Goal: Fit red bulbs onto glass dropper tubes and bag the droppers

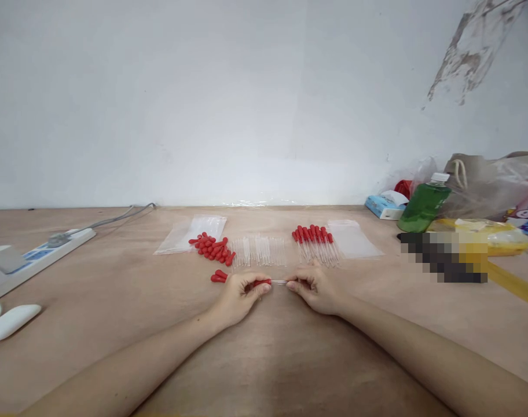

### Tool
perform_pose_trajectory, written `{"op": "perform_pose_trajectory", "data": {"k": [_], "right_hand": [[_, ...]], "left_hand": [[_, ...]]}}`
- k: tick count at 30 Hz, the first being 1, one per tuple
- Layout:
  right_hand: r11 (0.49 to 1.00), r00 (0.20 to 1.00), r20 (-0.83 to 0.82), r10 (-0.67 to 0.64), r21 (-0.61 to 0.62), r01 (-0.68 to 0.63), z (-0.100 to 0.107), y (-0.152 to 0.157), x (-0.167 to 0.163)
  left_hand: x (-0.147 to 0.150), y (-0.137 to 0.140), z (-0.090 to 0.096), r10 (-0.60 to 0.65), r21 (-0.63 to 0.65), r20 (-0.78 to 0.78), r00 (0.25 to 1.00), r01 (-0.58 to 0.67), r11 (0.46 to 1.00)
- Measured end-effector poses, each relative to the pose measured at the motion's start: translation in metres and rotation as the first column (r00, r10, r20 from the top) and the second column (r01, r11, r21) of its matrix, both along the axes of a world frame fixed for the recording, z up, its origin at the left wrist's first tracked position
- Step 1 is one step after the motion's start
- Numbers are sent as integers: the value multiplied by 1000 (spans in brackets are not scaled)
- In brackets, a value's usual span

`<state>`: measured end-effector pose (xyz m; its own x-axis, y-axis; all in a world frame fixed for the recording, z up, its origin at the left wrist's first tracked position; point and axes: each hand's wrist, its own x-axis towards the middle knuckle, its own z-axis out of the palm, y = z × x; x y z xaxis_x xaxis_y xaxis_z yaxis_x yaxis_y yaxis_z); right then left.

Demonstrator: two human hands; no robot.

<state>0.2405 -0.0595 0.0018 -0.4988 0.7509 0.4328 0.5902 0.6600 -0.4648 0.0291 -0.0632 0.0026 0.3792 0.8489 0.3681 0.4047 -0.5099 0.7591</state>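
Observation:
Between thumb and fingers, my left hand [240,296] pinches a red rubber dropper bulb [263,282], its mouth pointing right. My right hand [319,291] grips a thin clear dropper tube [278,282] by its other end. The tube's left end meets the bulb's mouth; how deep it sits I cannot tell. Just beyond my left hand lie a few loose red bulbs [219,277]. Behind them is a pile of red bulbs [212,249]. A row of bare clear tubes [260,251] lies in the middle, and droppers with red bulbs [314,234] lie behind my right hand.
Clear plastic bags lie flat at left [208,225] and right [355,237]. A white power strip [38,255] with a grey cable is at far left, near a white mouse-shaped object [14,322]. At right stand a green bottle [424,202] and a blue tissue pack [383,205].

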Motion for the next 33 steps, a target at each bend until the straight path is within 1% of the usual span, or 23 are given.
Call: {"op": "perform_pose_trajectory", "data": {"k": [2, 5, 11, 16, 20, 24, 27, 30, 33], "right_hand": [[999, 999, 52, -8, 45, 6, 1, 1, 2], [995, 994, 113, -9, 103, -3, 3, -1, 3], [986, 975, 223, -10, 165, -27, 7, -9, 0], [989, 961, 277, -11, 142, -30, 10, -14, -4], [993, 956, 292, -5, 117, -30, 11, -15, -7], [995, 945, 326, -21, 101, -13, 14, -13, -8], [993, 930, 363, -56, 116, 14, 19, -13, -10], [990, 924, 377, -63, 139, 11, 25, -16, -11], [990, 928, 368, -66, 143, 14, 27, -20, -12]], "left_hand": [[0, -2, 2, 8, 88, -79, 997, -1, 996], [1, -5, 3, 12, 154, -150, 989, 12, 988], [2, -8, 4, -24, 191, -244, 969, 72, 979], [1, -10, 5, -28, 201, -306, 952, 93, 975], [2, -9, 4, -54, 220, -315, 948, 128, 967], [1, -4, 3, -49, 246, -307, 951, 128, 961], [-1, 2, 1, -46, 318, -271, 962, 134, 939], [-3, 7, -1, -42, 394, -233, 972, 133, 909], [-6, 6, -1, -4, 446, -230, 973, 109, 889]]}}
